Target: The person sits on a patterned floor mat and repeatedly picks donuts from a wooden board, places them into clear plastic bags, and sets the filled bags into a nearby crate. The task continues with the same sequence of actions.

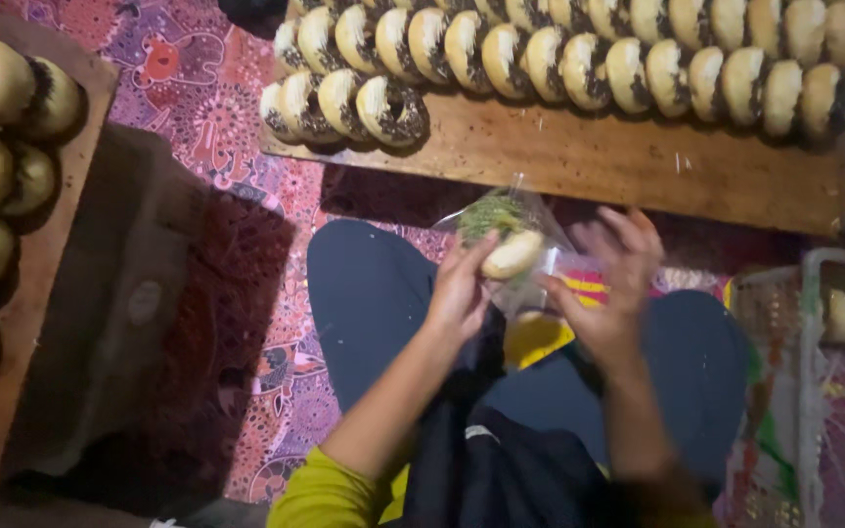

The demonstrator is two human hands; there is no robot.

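doughnut (513, 254) pinched in left hand (460, 293) fingertips, right hand (610, 284) just beside.

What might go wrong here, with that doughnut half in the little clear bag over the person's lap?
1. The doughnut sits at the mouth of the clear bag, pinched only by the left hand; it may slip onto the lap.
2. The right hand is blurred, so it seems to be moving; a tug might tear the thin bag.
3. Sprinkles could rub off inside the bag, and the rows on the wooden board lie close to the hands.
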